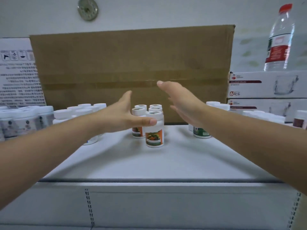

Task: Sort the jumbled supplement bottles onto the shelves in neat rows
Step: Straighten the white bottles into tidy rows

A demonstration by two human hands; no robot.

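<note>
Several small white bottles with orange-and-green labels [154,130] stand in a tight cluster at the middle of the white shelf [149,163]. My left hand [123,113] reaches in from the left with straight fingers, its thumb across the neck of the front bottle. My right hand [181,102] hovers flat and open on the cluster's right side, apart from the bottles. A green-labelled bottle [201,132] stands under my right forearm, partly hidden. White-capped bottles [79,112] fill the shelf to the left.
A large cardboard box [132,67] stands behind the bottles. Stacked white glass-mug boxes [265,87] sit at the right with a water bottle [279,40] on top. Darker-labelled bottles [23,120] crowd the far left, and more white-capped bottles [259,113] stand at the right.
</note>
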